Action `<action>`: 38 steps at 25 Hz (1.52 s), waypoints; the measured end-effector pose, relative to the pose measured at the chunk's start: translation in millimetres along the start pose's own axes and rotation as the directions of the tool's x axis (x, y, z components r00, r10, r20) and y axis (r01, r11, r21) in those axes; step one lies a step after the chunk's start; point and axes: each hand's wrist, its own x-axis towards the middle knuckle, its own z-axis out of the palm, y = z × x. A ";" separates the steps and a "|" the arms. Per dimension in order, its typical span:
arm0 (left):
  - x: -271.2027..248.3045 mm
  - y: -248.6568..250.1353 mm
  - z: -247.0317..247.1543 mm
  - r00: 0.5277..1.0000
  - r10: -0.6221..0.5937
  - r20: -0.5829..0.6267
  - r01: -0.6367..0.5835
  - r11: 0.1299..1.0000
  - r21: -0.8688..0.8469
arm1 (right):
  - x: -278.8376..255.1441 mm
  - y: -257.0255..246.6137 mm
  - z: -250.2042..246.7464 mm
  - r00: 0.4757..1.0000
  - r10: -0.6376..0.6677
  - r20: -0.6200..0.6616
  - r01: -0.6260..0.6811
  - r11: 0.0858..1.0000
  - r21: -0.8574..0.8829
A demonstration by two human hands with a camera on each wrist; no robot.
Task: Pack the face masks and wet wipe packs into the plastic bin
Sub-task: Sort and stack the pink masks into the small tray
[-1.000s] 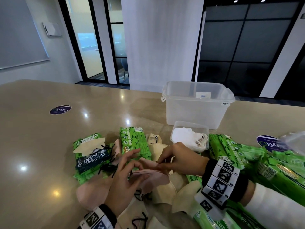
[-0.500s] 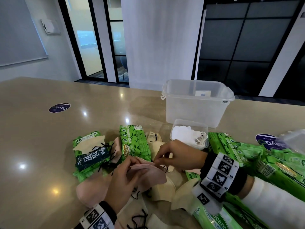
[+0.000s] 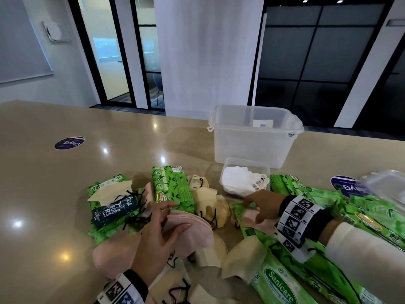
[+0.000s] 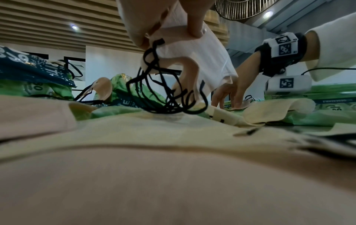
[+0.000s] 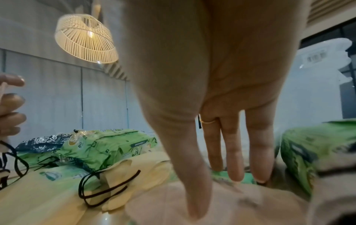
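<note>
My left hand point(image 3: 175, 216) holds a stack of pink face masks point(image 3: 192, 233) just above the heap; in the left wrist view its fingers point(image 4: 194, 29) pinch the stack point(image 4: 208, 57), black ear loops dangling. My right hand point(image 3: 252, 211) reaches right, straight fingers point(image 5: 237, 167) touching a single pink mask point(image 3: 249, 218) that lies on a green wet wipe pack point(image 3: 237, 208). The clear plastic bin point(image 3: 254, 148) stands behind them. Cream masks point(image 3: 210, 202) and more green wipe packs point(image 3: 173, 187) lie around the hands.
A small clear tub point(image 3: 263, 165) of white masks sits in front of the bin. Several wipe packs pile at the right point(image 3: 361, 218), front point(image 3: 278, 281) and left point(image 3: 105, 207). A clear lid point(image 3: 385, 189) lies far right. A sticker point(image 3: 69, 143) marks the beige table.
My right hand left the pink stack held by my left hand and moved right onto a single pink mask. The left hand kept hold of the stack.
</note>
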 end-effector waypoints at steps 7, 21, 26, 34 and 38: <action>-1.0 -4.9 -4.0 0.999 0.031 -0.010 -0.030 0.998 0.054 | 1.9 1.2 -5.5 0.999 0.046 -0.006 -0.046 0.997 -0.065; 4.2 -4.6 -5.5 0.997 0.076 0.002 -0.076 0.986 0.149 | -16.7 -4.0 -45.9 0.938 -0.035 -0.346 0.045 0.999 0.021; 0.7 -10.4 -3.7 0.996 0.085 0.014 -0.086 0.980 0.180 | -36.4 -44.8 -48.4 0.777 -0.131 -0.615 0.345 0.907 0.243; 1.7 -8.3 -3.6 0.987 0.137 0.087 -0.151 0.971 0.183 | -33.5 -97.7 -21.3 0.803 -0.371 -0.465 0.527 0.807 0.267; 2.3 -9.5 -7.2 0.989 0.142 0.025 -0.144 0.957 0.253 | -32.2 -101.9 -21.3 0.801 -0.416 -0.430 0.557 0.782 0.281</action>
